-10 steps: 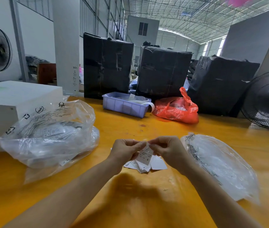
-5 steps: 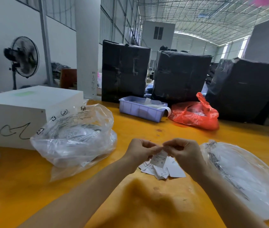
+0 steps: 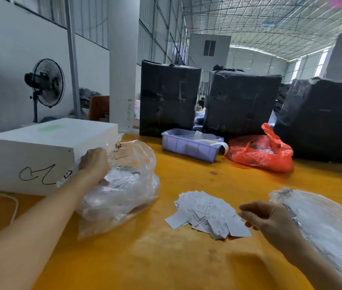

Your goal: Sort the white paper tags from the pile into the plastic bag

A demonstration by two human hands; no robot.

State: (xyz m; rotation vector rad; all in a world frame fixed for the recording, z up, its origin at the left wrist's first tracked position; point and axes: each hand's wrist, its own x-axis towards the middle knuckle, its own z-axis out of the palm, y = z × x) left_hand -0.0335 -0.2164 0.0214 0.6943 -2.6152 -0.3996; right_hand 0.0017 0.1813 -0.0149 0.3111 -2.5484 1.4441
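Head view: L hand (image 3: 94, 164) at 10 o'clock, at mouth of bag (image 3: 122, 185); fingers curled, hidden, can't tell if pinching a tag. R hand (image 3: 268, 216) loosely curled, empty, just beside tag pile (image 3: 207, 212) at 5 o'clock. Step judged: drop-off. Next: R picks one tag off pile.

white box (image 3: 40, 147) | lilac tray (image 3: 189, 146) | red bag (image 3: 258, 152) | fan (image 3: 47, 82) | black bales (image 3: 169, 97)

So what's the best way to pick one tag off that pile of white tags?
Pinch the loose tag jutting out at the pile's near-left edge. It lies flat and mostly clear of the others, so coming from above with the fingers sliding under its free corner looks easiest for the right hand.
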